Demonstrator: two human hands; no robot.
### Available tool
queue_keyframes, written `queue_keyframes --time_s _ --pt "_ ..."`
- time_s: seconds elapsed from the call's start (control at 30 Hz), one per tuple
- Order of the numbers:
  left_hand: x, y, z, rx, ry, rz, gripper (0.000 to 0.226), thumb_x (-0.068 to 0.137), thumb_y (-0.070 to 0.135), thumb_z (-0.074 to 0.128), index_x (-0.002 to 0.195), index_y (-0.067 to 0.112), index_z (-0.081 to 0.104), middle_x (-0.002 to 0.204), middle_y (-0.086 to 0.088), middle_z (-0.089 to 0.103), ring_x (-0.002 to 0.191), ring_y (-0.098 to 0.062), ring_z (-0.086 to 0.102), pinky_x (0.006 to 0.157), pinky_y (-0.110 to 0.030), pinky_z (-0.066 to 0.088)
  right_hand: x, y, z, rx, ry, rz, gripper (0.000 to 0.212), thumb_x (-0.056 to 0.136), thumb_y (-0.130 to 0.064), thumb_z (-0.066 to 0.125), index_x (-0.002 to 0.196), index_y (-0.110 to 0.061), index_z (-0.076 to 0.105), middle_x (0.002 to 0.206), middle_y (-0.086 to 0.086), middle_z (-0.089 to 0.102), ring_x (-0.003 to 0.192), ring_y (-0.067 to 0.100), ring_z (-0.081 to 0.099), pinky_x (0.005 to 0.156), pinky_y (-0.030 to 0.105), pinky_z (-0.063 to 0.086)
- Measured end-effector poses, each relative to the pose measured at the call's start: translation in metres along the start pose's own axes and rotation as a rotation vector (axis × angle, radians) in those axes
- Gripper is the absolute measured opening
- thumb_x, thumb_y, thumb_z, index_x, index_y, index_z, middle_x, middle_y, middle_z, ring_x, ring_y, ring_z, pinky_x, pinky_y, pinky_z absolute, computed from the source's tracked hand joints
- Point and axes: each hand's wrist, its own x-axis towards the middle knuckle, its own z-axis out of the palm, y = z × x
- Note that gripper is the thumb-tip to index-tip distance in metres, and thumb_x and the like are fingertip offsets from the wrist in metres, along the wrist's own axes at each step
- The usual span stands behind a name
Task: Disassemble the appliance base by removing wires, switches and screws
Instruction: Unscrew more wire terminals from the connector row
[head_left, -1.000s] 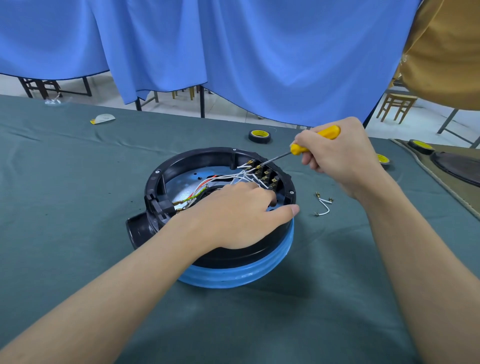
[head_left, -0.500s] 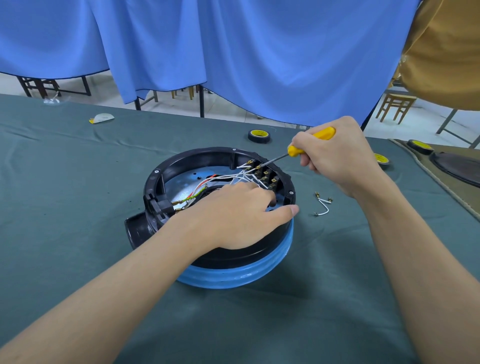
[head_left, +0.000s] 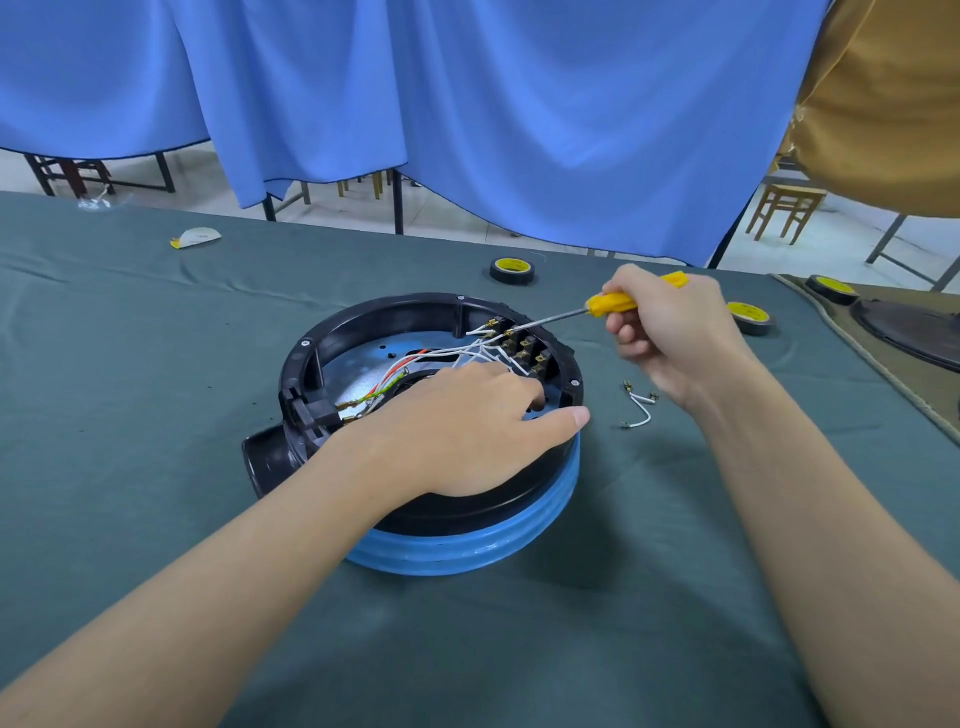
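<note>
Ok so, far off to the left of both hands there's a little white-and-yellow scrap lying on the green cloth. The appliance base sits in the middle of the cloth, open side up, with a black shell and a blue band round the bottom.

The left hand is draped over its near rim. The thumb lies straight along the outside edge and the other fingers hook down inside, so it's gripping the wall. The fingertips are hidden, so I can't tell if they're touching anything in there.

Just past those fingers is the bundle of white wires, plus a red one and a green-yellow one running off to the left of the knuckles. The white ones fan out to the terminal strip on the far right wall of the base.

A black-and-yellow tape roll sits well beyond the fingers, near the far edge.

The right hand has its fingers wrapped round the yellow handle of the screwdriver. The shaft points left and its tip is at the far end of the terminal strip. Just under that wrist, loose wire bits lie on the cloth. Another tape roll is right behind the knuckles, and a third is further right.
</note>
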Motion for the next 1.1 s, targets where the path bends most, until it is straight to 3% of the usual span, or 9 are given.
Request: queue_keyframes --time_s 0.07,0.2,0.4,0.57,0.8,0.9,1.1 --pt "0.000 0.000 0.000 0.007 -0.005 -0.005 0.070 0.086 0.071 0.017 0.101 0.020 0.063 0.100 0.001 0.055 0.104 -0.022 0.048 0.094 -0.041 0.040 -0.003 -0.003 -0.001 -0.084 -0.006 -0.104 0.026 0.077 -0.009 0.061 0.051 -0.005 0.062 0.046 0.006 0.053 0.041 0.013 0.040 0.038 0.018 0.028" --pt "0.000 0.000 0.000 0.012 0.005 0.003 0.067 0.088 0.070 0.019 0.094 0.019 0.061 0.093 0.002 0.053 0.098 -0.022 0.048 0.091 -0.041 0.042 -0.009 0.000 0.003 -0.199 -0.022 -0.189 0.022 0.078 -0.010 0.060 0.063 0.004 0.067 0.048 0.006 0.055 0.042 0.012 0.042 0.039 0.018 0.031" --pt "0.000 0.000 0.000 0.004 0.002 -0.011 0.067 0.089 0.070 0.021 0.104 0.020 0.063 0.104 -0.001 0.055 0.105 -0.022 0.047 0.092 -0.038 0.039 -0.010 -0.004 0.002 -0.203 0.003 -0.248 0.025 0.078 -0.010 0.060 0.055 -0.004 0.066 0.046 0.005 0.054 0.040 0.012 0.042 0.038 0.017 0.031" --pt "0.000 0.000 0.000 0.003 0.006 -0.012 0.069 0.088 0.070 0.020 0.102 0.018 0.063 0.098 0.000 0.054 0.102 -0.024 0.050 0.092 -0.041 0.041 -0.009 -0.002 0.004 -0.230 0.004 -0.271 0.026 0.077 -0.011 0.060 0.052 -0.006 0.066 0.046 0.006 0.055 0.040 0.013 0.043 0.038 0.016 0.032" --pt "-0.001 0.001 0.000 0.007 0.010 -0.012 0.067 0.090 0.070 0.022 0.104 0.019 0.064 0.101 -0.001 0.055 0.103 -0.023 0.050 0.094 -0.042 0.041 -0.006 0.000 0.005 -0.325 0.010 -0.318 0.024 0.072 -0.016 0.060 0.061 0.004 0.067 0.046 0.007 0.055 0.045 0.017 0.043 0.043 0.023 0.035" --pt "-0.001 0.000 0.000 0.015 0.009 -0.012 0.067 0.090 0.070 0.021 0.104 0.020 0.064 0.103 -0.001 0.056 0.104 -0.023 0.050 0.094 -0.041 0.041 -0.007 -0.001 0.005 -0.241 0.026 -0.246 0.024 0.075 -0.011 0.059 0.056 0.003 0.064 0.043 0.005 0.053 0.041 0.014 0.040 0.039 0.019 0.031" --pt "0.000 0.001 0.000 0.009 0.018 0.014 0.067 0.086 0.071 0.018 0.089 0.019 0.060 0.091 0.003 0.054 0.095 -0.022 0.050 0.089 -0.042 0.043 -0.009 0.006 0.014 0.104 0.052 0.133 0.020 0.080 -0.005 0.057 0.061 -0.006 0.051 0.044 0.005 0.049 0.036 0.009 0.038 0.036 0.014 0.026"
